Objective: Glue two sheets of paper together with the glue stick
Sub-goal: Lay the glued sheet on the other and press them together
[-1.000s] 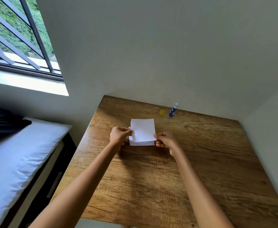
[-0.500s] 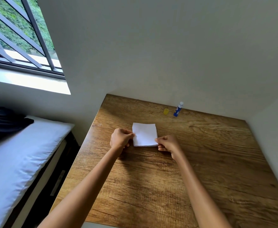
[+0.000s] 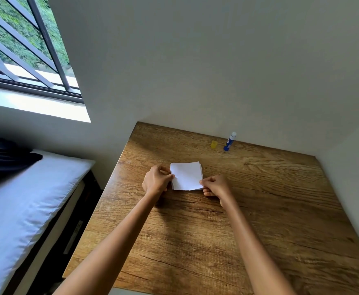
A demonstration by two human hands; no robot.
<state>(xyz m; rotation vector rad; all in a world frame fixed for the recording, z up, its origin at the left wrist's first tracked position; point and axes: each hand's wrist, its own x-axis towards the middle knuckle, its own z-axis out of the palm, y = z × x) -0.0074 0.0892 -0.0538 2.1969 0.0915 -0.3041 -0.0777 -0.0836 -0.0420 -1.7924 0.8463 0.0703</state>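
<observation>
Views: one, head-worn wide-angle camera.
Position: above the near edge of the brown wood-grain counter (image 3: 259,209).
Direction: forward and down, toward the grey wall corner.
Range: arm's length from counter centre; forearms enter from bottom edge.
Left margin: barred window (image 3: 25,50), white-sheeted bed (image 3: 25,199).

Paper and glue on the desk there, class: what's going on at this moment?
A person holds the white paper sheets on the wooden desk, the left hand pinching their left edge and the right hand pinching their right edge. The sheets lie stacked, almost aligned. The glue stick stands uncapped near the wall, untouched, with its yellow cap beside it. Whether glue is already on the paper cannot be seen.
</observation>
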